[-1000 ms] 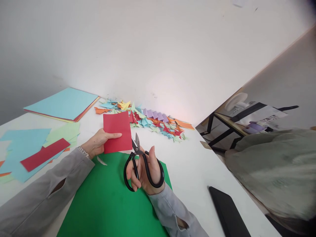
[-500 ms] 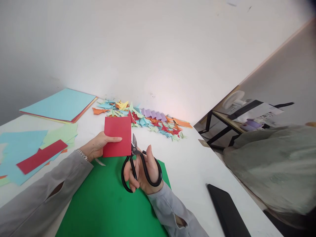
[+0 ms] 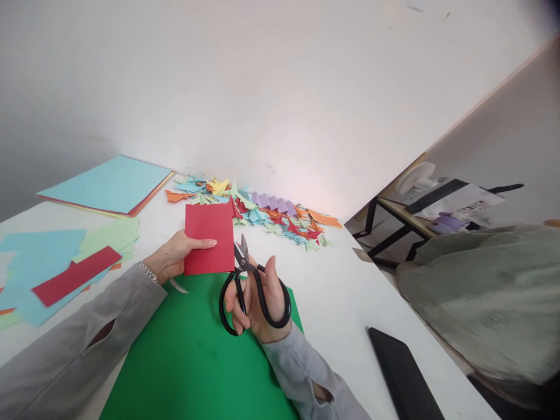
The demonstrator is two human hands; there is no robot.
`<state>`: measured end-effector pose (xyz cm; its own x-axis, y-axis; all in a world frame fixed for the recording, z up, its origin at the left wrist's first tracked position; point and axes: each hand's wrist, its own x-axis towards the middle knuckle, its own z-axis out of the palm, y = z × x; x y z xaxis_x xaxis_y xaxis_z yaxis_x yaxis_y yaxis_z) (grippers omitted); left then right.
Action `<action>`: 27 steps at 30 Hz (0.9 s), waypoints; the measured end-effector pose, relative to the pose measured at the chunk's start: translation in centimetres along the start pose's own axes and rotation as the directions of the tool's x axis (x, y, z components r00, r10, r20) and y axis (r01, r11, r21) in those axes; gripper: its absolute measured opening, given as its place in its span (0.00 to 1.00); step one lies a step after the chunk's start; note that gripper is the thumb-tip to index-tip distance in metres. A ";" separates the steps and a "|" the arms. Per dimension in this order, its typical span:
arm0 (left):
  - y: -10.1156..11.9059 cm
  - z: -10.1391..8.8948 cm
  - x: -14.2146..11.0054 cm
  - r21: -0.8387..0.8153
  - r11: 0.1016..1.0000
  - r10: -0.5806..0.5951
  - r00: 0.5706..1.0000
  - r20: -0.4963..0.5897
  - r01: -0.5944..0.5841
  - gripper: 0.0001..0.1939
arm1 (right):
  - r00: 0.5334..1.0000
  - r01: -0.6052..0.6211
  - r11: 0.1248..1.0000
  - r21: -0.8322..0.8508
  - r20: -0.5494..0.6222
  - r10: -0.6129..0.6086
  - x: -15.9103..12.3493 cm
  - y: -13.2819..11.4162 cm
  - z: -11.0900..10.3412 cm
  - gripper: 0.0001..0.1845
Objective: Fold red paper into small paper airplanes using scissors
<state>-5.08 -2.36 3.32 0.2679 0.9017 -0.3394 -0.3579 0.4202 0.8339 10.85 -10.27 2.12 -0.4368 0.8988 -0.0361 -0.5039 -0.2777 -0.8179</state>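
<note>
Scissors [image 3: 244,263] in half-curled right hand [image 3: 261,303], left hand [image 3: 174,255] pinching red paper [image 3: 210,223]

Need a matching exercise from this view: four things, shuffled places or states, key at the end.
1. scissors
2. red sheet
3. red strip
4. purple zigzag

A. among coloured paper pieces near the wall
B. pinched by the left hand
C. blades open, in the right hand
D. lying across blue paper, at left

Pairs: 1-C, 2-B, 3-D, 4-A
</note>
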 end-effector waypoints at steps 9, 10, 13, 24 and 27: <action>0.1 -0.4 -0.3 0.039 0.999 -0.031 0.995 0.090 0.027 0.21 | 0.989 -0.118 0.992 0.043 0.094 0.113 -0.3 -0.9 -0.4 0.47; 0.2 -0.4 -0.4 0.030 0.999 -0.029 0.994 0.110 0.026 0.21 | 0.987 -0.130 0.990 0.053 0.101 0.124 -0.3 -1.0 -0.6 0.49; 0.4 -0.7 -0.6 -0.030 0.996 -0.078 0.981 0.180 0.084 0.17 | 0.978 -0.162 0.983 0.081 0.146 0.149 -0.2 -1.3 -1.0 0.53; 0.9 -2.0 0.2 -0.190 0.973 -0.103 0.984 0.146 0.130 0.11 | 0.932 -0.261 0.965 0.012 0.263 0.249 -0.5 -2.0 -1.9 0.54; 0.7 -1.8 0.1 -0.175 0.974 -0.122 0.985 0.121 0.142 0.12 | 0.929 -0.275 0.961 -0.014 0.252 0.269 -0.4 -1.7 -1.9 0.54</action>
<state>-6.94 -1.74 3.09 0.4159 0.8247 -0.3832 -0.4673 0.5553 0.6879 13.33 -9.46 2.43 -0.7297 0.6750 -0.1090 -0.3542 -0.5096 -0.7841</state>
